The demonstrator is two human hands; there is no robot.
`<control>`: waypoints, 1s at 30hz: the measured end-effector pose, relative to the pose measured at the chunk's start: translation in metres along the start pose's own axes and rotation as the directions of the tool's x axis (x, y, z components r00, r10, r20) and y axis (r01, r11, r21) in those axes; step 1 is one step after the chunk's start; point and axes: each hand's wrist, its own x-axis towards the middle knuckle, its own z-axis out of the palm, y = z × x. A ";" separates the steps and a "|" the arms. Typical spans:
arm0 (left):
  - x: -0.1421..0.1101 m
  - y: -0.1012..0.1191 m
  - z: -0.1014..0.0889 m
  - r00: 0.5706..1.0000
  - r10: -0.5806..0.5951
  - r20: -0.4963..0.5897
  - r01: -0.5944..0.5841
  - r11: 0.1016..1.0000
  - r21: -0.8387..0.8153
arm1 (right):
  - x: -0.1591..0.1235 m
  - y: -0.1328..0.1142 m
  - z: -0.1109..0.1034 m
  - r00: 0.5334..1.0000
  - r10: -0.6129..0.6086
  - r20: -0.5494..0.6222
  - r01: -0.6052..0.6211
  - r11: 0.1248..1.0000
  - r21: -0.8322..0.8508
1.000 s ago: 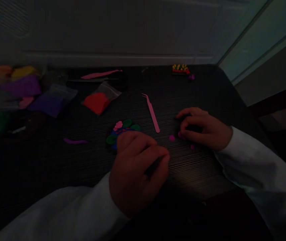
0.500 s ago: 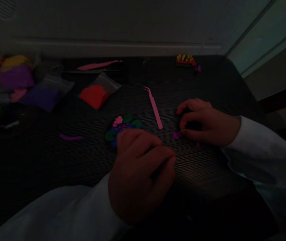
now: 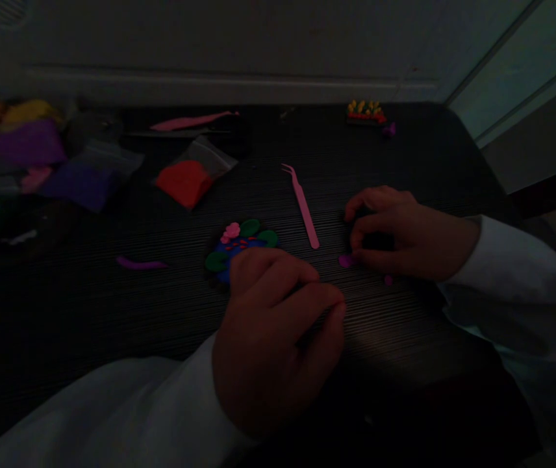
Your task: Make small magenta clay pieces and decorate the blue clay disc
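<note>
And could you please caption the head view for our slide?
Left hand by blue disc, right hand at purple bits.

Table (image 3: 171, 312): black top, fine grooves running from side to side; back right corner cut at a slant; right edge slanting toward the front. Front edge lost in shadow.
Wall (image 3: 239, 39): dull grey, standing along the table's back edge; one raised horizontal strip (image 3: 239, 88) just above that edge. Ribbed patch (image 3: 8, 10), round-cornered, high above the back left corner, cut off by the view.
Side panel (image 3: 541, 78): pale, greenish, beyond the back right corner, with straight seams.
Area past the right edge: very dark, details unclear.
Light: dim throughout; faint sheen (image 3: 380, 331) toward the front edge.
</note>
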 end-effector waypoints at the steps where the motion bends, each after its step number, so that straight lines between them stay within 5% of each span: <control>1: 0.000 0.000 0.000 1.000 0.002 -0.002 -0.002 1.000 -0.001 | 0.000 -0.001 0.000 1.000 0.003 -0.001 -0.003 1.000 -0.011; 30: 0.000 0.001 -0.001 0.999 0.037 0.003 -0.037 0.998 0.060 | -0.003 -0.009 0.003 0.997 0.049 -0.056 -0.053 0.996 -0.074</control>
